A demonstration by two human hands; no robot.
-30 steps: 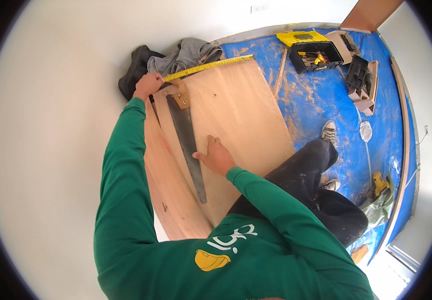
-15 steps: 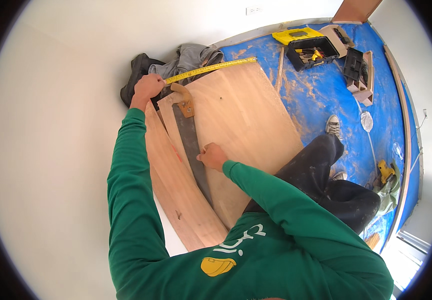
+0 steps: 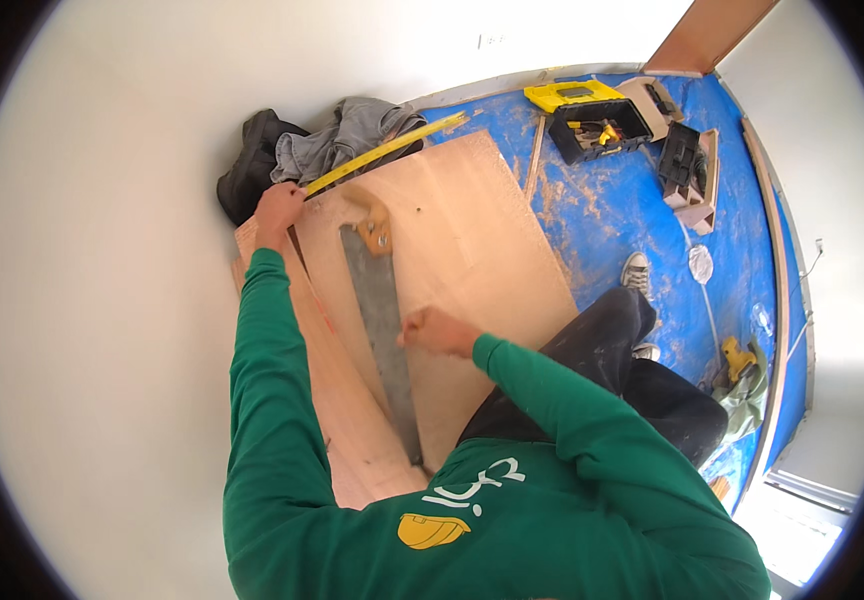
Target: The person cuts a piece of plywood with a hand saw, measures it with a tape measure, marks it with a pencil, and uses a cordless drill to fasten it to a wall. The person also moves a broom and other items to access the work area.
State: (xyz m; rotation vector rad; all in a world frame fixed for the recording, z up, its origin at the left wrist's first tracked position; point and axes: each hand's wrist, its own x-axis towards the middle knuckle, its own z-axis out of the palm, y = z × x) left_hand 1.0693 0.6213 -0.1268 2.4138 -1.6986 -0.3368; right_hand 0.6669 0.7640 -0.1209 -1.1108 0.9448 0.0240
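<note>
My left hand [image 3: 279, 208] is closed on the near end of a yellow tape measure [image 3: 382, 152], whose blade stretches along the far edge of a wide wooden board [image 3: 482, 230]. A handsaw [image 3: 382, 330] with a wooden handle lies on the board, its grey blade running toward my body. Beside that blade, my right hand [image 3: 439, 332] is closed with fingers bunched, slightly blurred. Whatever it may hold is too small to make out. A narrower wooden plank [image 3: 330, 370] lies along the board's left side, partly under my left arm.
Against the wall lie a black bag [image 3: 252, 165] and grey cloth [image 3: 347, 140]. An open black toolbox [image 3: 600, 130] and wooden boxes [image 3: 702, 185] stand on blue sheeting [image 3: 592, 210] dusted with sawdust. A yellow power tool [image 3: 738, 358] sits at far right.
The tape's far end has come off the board's far corner and shifted left past the edge. My right hand has drawn slightly right, away from the saw blade. The whole view has shifted a little.
</note>
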